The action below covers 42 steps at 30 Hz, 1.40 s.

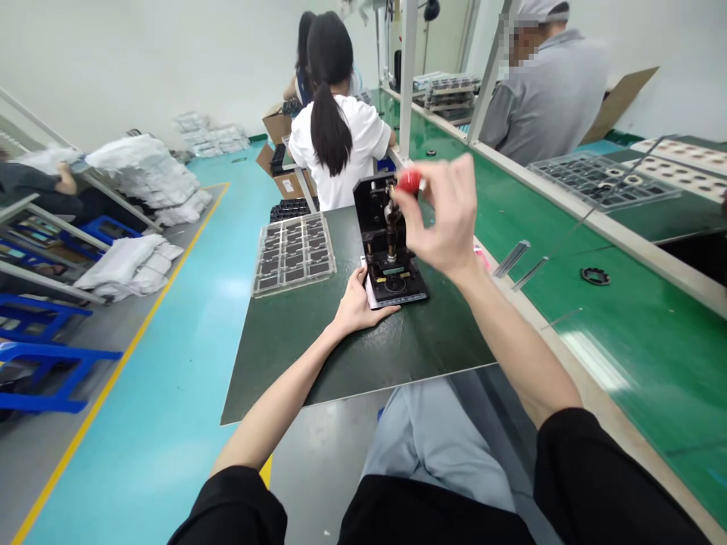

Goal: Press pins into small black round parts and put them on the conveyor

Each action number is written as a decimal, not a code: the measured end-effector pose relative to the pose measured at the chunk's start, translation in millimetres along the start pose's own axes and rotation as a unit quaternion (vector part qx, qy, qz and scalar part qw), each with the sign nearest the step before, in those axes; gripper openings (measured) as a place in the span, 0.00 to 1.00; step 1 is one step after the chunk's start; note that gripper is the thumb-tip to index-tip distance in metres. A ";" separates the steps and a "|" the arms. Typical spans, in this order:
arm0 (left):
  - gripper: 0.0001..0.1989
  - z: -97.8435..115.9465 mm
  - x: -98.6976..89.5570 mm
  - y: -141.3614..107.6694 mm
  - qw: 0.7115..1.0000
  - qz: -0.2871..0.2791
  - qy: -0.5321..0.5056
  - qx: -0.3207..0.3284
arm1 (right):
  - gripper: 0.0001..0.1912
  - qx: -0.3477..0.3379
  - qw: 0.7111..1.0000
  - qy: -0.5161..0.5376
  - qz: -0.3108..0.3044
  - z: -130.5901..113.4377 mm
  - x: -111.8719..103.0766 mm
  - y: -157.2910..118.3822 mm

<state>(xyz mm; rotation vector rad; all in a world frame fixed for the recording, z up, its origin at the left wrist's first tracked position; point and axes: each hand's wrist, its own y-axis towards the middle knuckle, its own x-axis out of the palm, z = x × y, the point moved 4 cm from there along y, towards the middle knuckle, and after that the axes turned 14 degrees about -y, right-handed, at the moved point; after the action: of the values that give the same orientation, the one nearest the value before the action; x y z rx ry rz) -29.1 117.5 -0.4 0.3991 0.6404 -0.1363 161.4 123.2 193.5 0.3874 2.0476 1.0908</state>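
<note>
The right hand (448,216) is closed around the red knob (410,180), thumb and fingertips pinching it near the top of the small black press (391,248). The left hand (359,304) lies spread at the near left corner of the press's base (410,292), fingers along the side and thumb across the front; how hard it pushes cannot be told. The press stands upright between the 2 hands on the dark green counter (432,341), to the right of a clear tray (295,283) of dark pieces (293,260). A pale sheet (371,294) shows along the base's left edge.

For good control, the knob seems best worked with smooth, even force rather than a jerk, the wrist in line with the forearm. The left hand's bracing looks useful, since a sideways load so high up could tip or slide the press; firm contact low on the base should counter that. Its thumb and fingers appear to sit outside the space under the column (391,227), the sensible place for them. The right hand partly hides how the knob joins the press, so a central grip, without twisting, is probably safest.
</note>
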 end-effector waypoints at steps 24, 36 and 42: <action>0.51 5.8 -5.4 -10.5 0.999 -0.020 0.025 0.036 | 0.25 0.168 0.908 -0.220 -0.315 14.2 64.8 -120.9; 0.47 -0.6 -18.8 -6.5 0.998 -0.024 0.045 0.031 | 0.21 0.214 0.918 -0.148 -0.299 20.7 35.1 -114.2; 0.47 -1.0 -23.7 -9.0 0.997 -0.024 0.063 0.025 | 0.14 0.301 0.940 -0.096 -0.132 16.8 -60.4 -208.6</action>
<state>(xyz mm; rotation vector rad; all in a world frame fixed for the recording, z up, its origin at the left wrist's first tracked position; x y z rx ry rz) -50.6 109.8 10.3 0.4437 0.7716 -0.1755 231.4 -24.3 49.4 0.4789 2.1449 0.2364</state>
